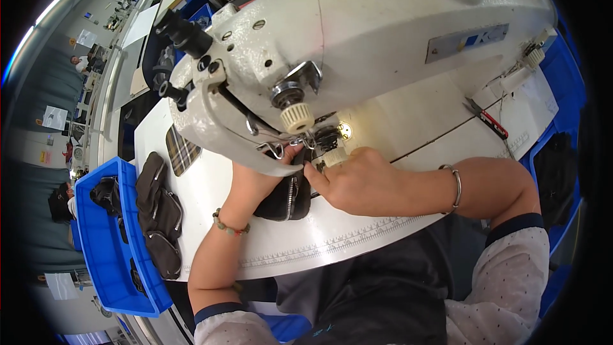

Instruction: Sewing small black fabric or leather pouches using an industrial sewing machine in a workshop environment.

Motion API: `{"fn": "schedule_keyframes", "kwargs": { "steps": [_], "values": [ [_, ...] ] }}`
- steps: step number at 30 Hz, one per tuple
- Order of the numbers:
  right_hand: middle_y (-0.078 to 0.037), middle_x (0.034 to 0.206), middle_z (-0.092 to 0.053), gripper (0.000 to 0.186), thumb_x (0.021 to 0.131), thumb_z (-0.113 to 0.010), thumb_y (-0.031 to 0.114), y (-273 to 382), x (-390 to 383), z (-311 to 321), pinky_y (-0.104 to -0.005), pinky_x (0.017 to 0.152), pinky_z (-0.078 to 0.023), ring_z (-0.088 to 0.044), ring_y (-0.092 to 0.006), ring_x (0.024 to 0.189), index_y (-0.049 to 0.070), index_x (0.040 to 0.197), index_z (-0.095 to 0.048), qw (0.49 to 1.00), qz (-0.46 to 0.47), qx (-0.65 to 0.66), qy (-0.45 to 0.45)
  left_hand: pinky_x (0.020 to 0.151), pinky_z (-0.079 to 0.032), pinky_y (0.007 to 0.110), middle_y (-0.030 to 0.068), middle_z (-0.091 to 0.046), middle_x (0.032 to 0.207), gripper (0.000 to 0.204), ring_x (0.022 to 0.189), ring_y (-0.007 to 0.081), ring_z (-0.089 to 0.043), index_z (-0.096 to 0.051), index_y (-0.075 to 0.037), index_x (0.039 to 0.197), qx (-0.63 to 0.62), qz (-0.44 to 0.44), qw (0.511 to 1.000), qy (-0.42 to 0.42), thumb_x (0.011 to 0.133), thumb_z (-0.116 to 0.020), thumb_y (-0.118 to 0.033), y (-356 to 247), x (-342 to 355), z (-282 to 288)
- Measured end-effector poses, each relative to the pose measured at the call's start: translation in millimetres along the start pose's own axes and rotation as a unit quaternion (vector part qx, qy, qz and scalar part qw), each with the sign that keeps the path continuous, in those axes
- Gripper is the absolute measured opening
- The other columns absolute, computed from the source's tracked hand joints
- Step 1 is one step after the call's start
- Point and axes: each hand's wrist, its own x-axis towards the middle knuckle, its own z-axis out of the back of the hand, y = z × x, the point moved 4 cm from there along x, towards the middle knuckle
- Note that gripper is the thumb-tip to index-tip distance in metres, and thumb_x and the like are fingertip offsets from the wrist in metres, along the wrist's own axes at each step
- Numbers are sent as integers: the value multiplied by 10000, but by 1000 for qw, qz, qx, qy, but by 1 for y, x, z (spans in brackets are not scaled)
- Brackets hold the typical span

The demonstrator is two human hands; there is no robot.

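A white industrial sewing machine (402,25) stands over the white worktable (332,243). A dark pouch (281,201) with a metal zipper lies under its needle area. My left hand (252,182) grips the pouch from the left, fingertips partly hidden behind the machine's presser parts. My right hand (351,182) is curled at the pouch's right side, thumb and index finger pressed on it close to the needle. The needle itself is hard to make out.
Dark zippered pieces (156,217) lie at the table's left, beside a blue bin (89,230) and below a plaid piece (182,153). A red-handled cutter (491,121) lies right. Another blue bin (562,83) flanks the right edge. Co-workers (70,201) (80,64) appear far left.
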Motion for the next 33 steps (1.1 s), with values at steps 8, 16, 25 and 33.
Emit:
{"fn": "schedule_keyframes", "kwargs": {
  "steps": [8,16,25,33],
  "values": [
    [-58,531,-575,351,720,-585,85,0,-3,0,-314,375,-418,-588,-181,438,-109,1009,-630,994,10,34,101,633,-519,293,74,-707,771,261,683,166,-671,-681,-7,907,76,95,992,30,763,-788,-196,-6,-5,-2],
    [-72,557,-601,76,680,-635,98,7,-5,-1,-329,388,-442,-621,-203,491,38,638,-655,998,-10,-1,68,604,-465,333,97,-651,793,233,670,244,-591,-705,-33,915,240,-205,948,27,689,-656,-9,-41,-19,1],
    [-40,564,-597,47,608,-651,147,7,-8,-4,-322,405,-448,-619,-182,526,110,580,-650,996,1,6,94,841,-400,420,41,-573,962,494,950,270,-531,-679,-117,1101,336,-214,910,117,614,-625,-55,-67,-35,-3],
    [-40,515,-550,77,652,-588,113,7,-7,-5,-303,377,-414,-572,-155,443,53,631,-544,997,16,-23,76,834,-414,410,71,-590,1040,507,947,295,-529,-683,-124,1113,289,-225,925,100,620,-622,-20,-53,-38,-5]
  ]
}}
